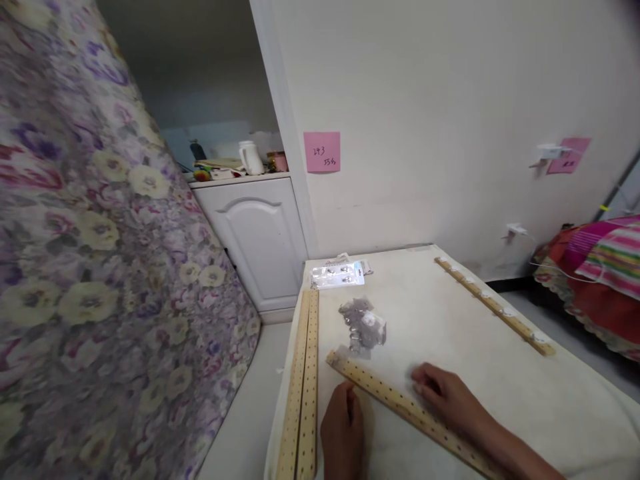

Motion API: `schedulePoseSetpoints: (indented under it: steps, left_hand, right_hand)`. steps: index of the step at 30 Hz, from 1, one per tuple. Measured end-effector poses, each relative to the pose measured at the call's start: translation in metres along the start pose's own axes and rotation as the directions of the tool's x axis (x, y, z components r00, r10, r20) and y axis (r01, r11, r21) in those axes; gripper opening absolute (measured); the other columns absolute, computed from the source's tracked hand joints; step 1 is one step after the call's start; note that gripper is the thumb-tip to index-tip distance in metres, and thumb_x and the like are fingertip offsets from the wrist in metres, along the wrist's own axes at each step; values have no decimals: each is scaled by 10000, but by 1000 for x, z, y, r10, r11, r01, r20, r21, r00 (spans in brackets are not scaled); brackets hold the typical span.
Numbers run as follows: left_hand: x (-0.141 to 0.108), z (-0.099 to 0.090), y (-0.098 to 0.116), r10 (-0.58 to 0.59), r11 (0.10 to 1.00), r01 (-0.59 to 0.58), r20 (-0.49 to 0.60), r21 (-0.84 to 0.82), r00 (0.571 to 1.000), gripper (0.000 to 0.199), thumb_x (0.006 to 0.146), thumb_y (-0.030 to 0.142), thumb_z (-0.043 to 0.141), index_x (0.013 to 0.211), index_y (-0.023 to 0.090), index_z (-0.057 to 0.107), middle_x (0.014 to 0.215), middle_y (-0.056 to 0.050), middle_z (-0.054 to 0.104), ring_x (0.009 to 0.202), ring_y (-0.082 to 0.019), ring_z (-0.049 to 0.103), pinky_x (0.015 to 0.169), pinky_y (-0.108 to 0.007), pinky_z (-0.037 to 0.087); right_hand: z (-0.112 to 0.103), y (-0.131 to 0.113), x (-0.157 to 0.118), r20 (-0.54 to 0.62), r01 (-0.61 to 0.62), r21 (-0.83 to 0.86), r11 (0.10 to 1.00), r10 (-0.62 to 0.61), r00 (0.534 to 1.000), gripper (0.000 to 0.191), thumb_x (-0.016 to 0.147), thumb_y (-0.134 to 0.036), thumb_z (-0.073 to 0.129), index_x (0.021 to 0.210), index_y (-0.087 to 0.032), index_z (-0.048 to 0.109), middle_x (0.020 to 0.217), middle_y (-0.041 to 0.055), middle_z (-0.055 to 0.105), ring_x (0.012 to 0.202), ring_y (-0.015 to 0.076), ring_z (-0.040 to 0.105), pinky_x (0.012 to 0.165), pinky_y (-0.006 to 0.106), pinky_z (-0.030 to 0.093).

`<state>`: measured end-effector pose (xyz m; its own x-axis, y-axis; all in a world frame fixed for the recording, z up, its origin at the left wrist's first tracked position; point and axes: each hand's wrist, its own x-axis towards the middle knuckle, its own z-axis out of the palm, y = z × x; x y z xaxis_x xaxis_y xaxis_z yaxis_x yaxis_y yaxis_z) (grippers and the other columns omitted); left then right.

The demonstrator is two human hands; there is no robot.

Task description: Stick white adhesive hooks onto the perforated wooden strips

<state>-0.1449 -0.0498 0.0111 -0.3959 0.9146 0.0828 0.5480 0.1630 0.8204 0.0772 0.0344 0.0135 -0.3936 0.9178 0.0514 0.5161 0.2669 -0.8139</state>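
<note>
A light wooden strip (pixel 387 391) with rows of drilled holes lies slantwise on the table. My left hand (pixel 343 427) is at its near edge, close to the far end, with the fingers curled together; what they hold, if anything, is hidden. Over the strip's other side is my right hand (pixel 443 393), fingers bent inward and fingertips slightly blurred. I cannot make out anything between them. Just beyond the strip's far end is a clear plastic bag (pixel 373 327) beside a cluster of small shiny metal pieces (pixel 354 330).
Two more perforated strips (pixel 304 387) lie along the table's left edge. At the right edge, another strip (pixel 493 303) carries several small whitish pieces. Flat clear packaging (pixel 337 274) sits at the back. A floral curtain (pixel 115 267) hangs left; a wall (pixel 425 133) stands behind the table.
</note>
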Motion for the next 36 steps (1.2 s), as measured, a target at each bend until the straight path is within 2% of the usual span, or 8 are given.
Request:
schedulePoseSetpoints:
  steps: [4, 8, 11, 16, 24, 28, 31, 36]
  left_hand:
    - [1, 2, 1, 3, 1000, -3, -5, 8, 1000, 283, 847, 314, 425, 1053, 207, 586, 957, -59, 687, 880, -213, 637, 757, -291, 456]
    - [1, 3, -4, 15, 1000, -15, -2, 10, 1000, 289, 856, 325, 401, 1040, 212, 594, 963, -62, 690, 886, -215, 642, 765, -298, 463]
    - [2, 5, -8, 18, 1000, -18, -2, 14, 1000, 296, 850, 320, 407, 1049, 208, 595, 983, -69, 691, 907, -219, 643, 775, -300, 466]
    - [3, 6, -10, 10, 1000, -10, 16, 2, 1000, 292, 842, 304, 416, 1054, 199, 587, 987, -76, 686, 914, -226, 638, 803, -318, 463]
    - [-1, 2, -1, 26, 998, -24, 36, -56, 999, 279, 862, 350, 410, 1017, 206, 592, 962, -66, 679, 884, -228, 630, 781, -330, 465]
    - [-3, 1, 6, 37, 996, -34, 40, -88, 999, 276, 865, 361, 413, 1000, 205, 597, 956, -66, 682, 881, -230, 631, 782, -333, 469]
    - [-3, 1, 7, 33, 995, -30, 35, -92, 999, 268, 856, 357, 427, 993, 206, 602, 958, -67, 686, 882, -234, 633, 781, -334, 471]
    - [-3, 2, 5, 36, 996, -33, 30, -82, 999, 267, 857, 338, 425, 1006, 217, 610, 967, -56, 693, 891, -228, 635, 781, -324, 470]
  right_hand:
    - [0, -2, 65, -69, -68, 259, 964, 89, 994, 134, 740, -333, 556, 771, -203, 573, 642, -25, 587, 597, 150, 588, 580, 258, 444]
    - [21, -2, 113, -92, -144, 301, 943, 179, 980, 237, 746, -367, 561, 913, -199, 549, 630, -34, 591, 520, 145, 595, 470, 241, 429]
    - [36, 3, 127, -106, -181, 310, 933, 223, 969, 183, 729, -273, 563, 892, -192, 543, 504, -65, 542, 425, 122, 526, 428, 225, 396]
    - [37, 16, 120, -116, -199, 357, 913, 254, 960, 199, 716, -215, 496, 908, -187, 538, 519, -62, 547, 417, 119, 529, 422, 225, 404]
    - [18, 17, 75, -173, -106, 304, 947, 164, 971, 267, 739, -304, 513, 975, -198, 581, 609, -42, 578, 500, 148, 567, 529, 272, 453]
    - [8, 8, 58, -303, 32, -26, 999, -38, 952, 307, 810, -292, 477, 1089, -216, 580, 844, 15, 646, 712, 184, 622, 694, 312, 472]
    - [-2, 4, 53, -297, 92, -320, 943, -192, 935, 303, 853, -242, 426, 1113, -230, 580, 1008, 43, 654, 825, 197, 630, 728, 311, 464]
    - [-22, 3, 55, -267, 31, -463, 886, -172, 948, 248, 888, -246, 399, 1036, -247, 598, 1018, 32, 657, 810, 183, 626, 696, 286, 442]
